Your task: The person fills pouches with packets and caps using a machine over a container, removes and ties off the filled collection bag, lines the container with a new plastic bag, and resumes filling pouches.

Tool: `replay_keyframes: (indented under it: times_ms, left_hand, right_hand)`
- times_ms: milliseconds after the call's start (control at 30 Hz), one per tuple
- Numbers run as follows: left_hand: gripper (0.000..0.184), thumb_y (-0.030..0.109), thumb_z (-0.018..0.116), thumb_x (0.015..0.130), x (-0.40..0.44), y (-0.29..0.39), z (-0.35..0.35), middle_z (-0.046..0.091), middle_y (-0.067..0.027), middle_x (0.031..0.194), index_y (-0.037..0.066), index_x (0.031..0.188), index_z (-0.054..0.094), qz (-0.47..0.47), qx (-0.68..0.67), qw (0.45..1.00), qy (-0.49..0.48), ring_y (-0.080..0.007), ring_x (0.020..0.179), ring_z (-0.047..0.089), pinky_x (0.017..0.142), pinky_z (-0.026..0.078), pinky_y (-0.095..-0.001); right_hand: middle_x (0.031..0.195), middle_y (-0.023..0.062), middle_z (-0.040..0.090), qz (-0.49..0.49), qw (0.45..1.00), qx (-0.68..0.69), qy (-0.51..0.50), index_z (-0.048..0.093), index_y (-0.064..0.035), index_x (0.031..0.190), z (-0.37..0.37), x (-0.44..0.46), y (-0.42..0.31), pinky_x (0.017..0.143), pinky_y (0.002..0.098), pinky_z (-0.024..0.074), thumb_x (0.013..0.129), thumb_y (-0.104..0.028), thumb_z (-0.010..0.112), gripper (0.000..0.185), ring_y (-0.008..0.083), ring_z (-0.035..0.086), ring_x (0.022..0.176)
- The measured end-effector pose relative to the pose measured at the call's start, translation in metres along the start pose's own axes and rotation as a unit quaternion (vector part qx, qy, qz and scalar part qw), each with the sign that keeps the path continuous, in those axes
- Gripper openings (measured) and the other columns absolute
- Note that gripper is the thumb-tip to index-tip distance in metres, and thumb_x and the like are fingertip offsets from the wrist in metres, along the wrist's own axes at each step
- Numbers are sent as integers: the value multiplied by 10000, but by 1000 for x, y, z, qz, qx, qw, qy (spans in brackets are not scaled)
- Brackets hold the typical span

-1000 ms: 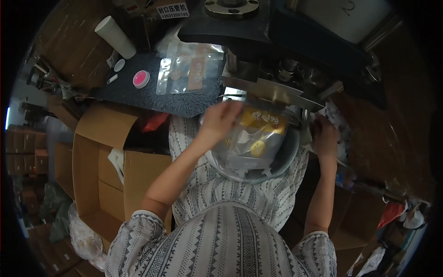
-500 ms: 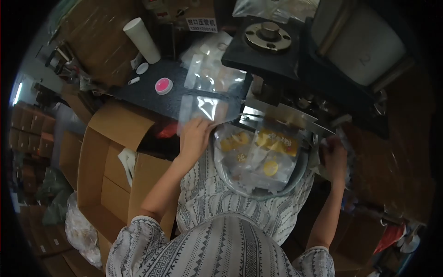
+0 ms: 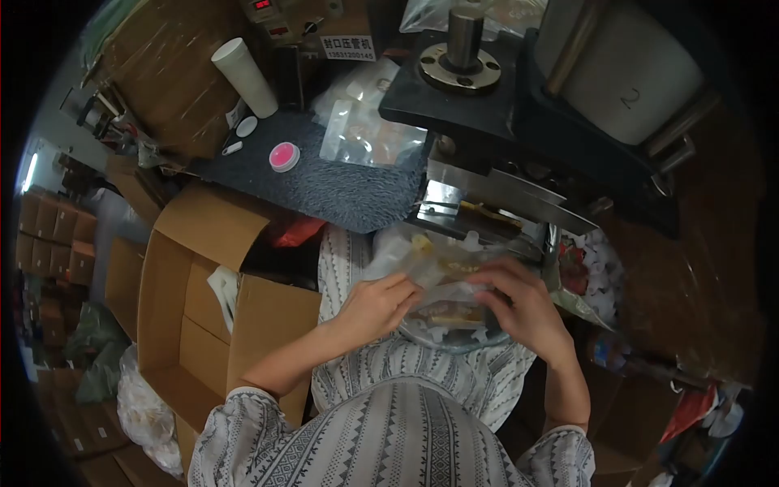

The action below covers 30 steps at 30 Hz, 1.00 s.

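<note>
My left hand [image 3: 380, 307] pinches the near left edge of a clear plastic pouch [image 3: 419, 258] with yellow print. Across from it, my right hand [image 3: 519, 304] has its fingers curled at the pouch's right side; a small thing between its fingertips would be hidden. Both hands are above a round basin [image 3: 461, 347] on my lap. Inside the basin lie printed pouches with white spouts [image 3: 438, 334], partly covered by the hands. Just beyond them is the metal jaw [image 3: 519, 195] of a sealing machine. Another clear pouch [image 3: 375, 136] lies on the grey-blue cloth [image 3: 357, 191].
An open cardboard box [image 3: 185, 321] stands at my left. A pink round tub [image 3: 284, 157] and a white cylinder [image 3: 243, 77] stand on the work surface. To the right is a bag of small white parts [image 3: 599, 272]. The machine's dark plate [image 3: 406, 101] overhangs the back.
My left hand has brought a pouch from the cloth down over the basin. My right hand has come from the bag at the right to the pouch. More of the machine's rod shows.
</note>
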<state>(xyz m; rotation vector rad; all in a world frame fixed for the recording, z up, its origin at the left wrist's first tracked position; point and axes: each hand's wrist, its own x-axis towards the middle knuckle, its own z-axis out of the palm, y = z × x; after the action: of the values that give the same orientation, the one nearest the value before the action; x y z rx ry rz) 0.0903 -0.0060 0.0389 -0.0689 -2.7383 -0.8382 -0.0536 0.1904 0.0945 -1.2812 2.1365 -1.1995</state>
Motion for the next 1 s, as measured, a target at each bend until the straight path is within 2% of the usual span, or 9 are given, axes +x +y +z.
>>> replay_keyframes:
  times_ms: [267, 333, 400, 467, 533, 600, 667, 800, 1000]
  left_hand:
    - [233, 202, 594, 912, 46, 7, 29, 606, -130, 620, -30, 932, 616, -300, -395, 859, -126, -155, 623, 644, 526, 467, -296]
    - [279, 232, 597, 920, 59, -20, 53, 654, -102, 701, -45, 949, 622, -252, -291, 914, -126, -136, 678, 671, 552, 500, -239]
    - [313, 249, 579, 935, 79, -12, 54, 662, -84, 751, -61, 946, 612, -374, -537, 753, -64, -134, 724, 678, 590, 518, -205]
    - [325, 261, 572, 940, 84, -8, 53, 668, -91, 805, -63, 950, 602, -386, -572, 722, -56, -135, 718, 673, 589, 514, -205]
    - [323, 268, 559, 945, 81, -10, 54, 668, -101, 822, -51, 971, 604, -377, -523, 761, -75, -137, 706, 669, 583, 513, -216]
    - [317, 267, 554, 947, 71, -33, 58, 665, -98, 816, -45, 975, 605, -267, -433, 860, -47, -142, 712, 665, 593, 516, -253]
    - [307, 279, 547, 939, 84, -36, 15, 656, -111, 786, -21, 969, 608, -283, -311, 905, -72, -207, 751, 656, 662, 506, -358]
    - [497, 390, 599, 879, 121, -134, -7, 569, -209, 1184, -5, 1175, 542, -109, 144, 962, 203, -340, 1127, 533, 953, 390, -449]
    - [764, 418, 650, 813, 45, -100, 20, 395, -207, 1375, 48, 1401, 333, -73, 269, 957, 83, -368, 1255, 380, 1036, 271, -485]
  right_hand:
    - [1058, 98, 626, 87, 979, 1, 185, 582, -10, 1153, -7, -11, 35, 814, 283, 494, 810, -7, 672, 354, 176, 620, 949]
    - [1075, 99, 626, 71, 975, -5, 209, 592, -14, 1135, -13, -19, 47, 810, 281, 492, 806, -17, 680, 340, 180, 625, 954]
    - [1054, 97, 633, 73, 976, -100, 177, 597, -22, 1131, -23, -29, 43, 801, 286, 489, 816, -40, 679, 326, 182, 628, 949]
    - [1006, 113, 633, 142, 962, -87, 215, 596, -37, 1122, -36, -31, 56, 774, 341, 493, 814, -65, 673, 318, 235, 627, 920]
    - [959, 130, 633, 205, 944, -73, 249, 596, -53, 1113, -44, -32, 78, 748, 397, 497, 813, -91, 667, 311, 289, 627, 891]
    - [965, 143, 639, 231, 803, -470, 286, 625, -41, 1035, -43, -30, 110, 760, 443, 495, 788, -50, 643, 248, 339, 626, 879]
    - [959, 155, 651, 233, 838, -412, 273, 636, -43, 1024, -49, -32, 116, 768, 448, 494, 796, -51, 611, 230, 356, 627, 886]
    - [968, 169, 663, 258, 879, -347, 201, 660, -52, 996, -51, -38, 108, 788, 433, 496, 796, -57, 580, 215, 344, 632, 928]
    - [990, 191, 660, 283, 915, -222, 184, 649, -24, 1028, -56, -40, 83, 804, 422, 497, 786, -2, 573, 255, 351, 636, 933]
